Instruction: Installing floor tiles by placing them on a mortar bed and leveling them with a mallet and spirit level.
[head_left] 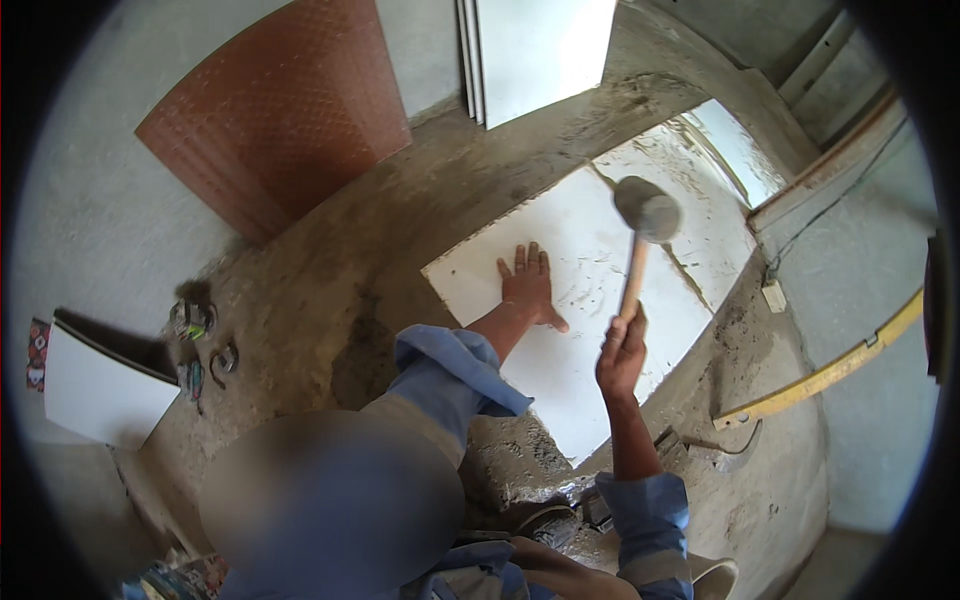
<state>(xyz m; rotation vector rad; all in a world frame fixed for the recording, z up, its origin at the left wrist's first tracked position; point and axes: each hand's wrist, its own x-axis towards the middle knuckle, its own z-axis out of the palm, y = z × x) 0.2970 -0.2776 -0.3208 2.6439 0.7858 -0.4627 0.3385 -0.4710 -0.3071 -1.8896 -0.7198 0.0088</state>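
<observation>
My left hand [528,290] lies flat with its fingers spread on a large white floor tile [570,365]. Wrapped round the wooden handle of a rubber mallet [648,210] is my right hand [622,355]. The mallet's dark grey head is raised over the tile, near the joint with a second white tile [705,225] farther off. Smears of mortar mark both tiles, and a wet strip runs along the joint.
A reddish-brown patterned sheet [290,110] and several white tiles [545,55] lean against the far wall. A yellow spirit level [820,370] rests against the right wall. Small tools [195,350] and a leaning white tile [100,385] are at left.
</observation>
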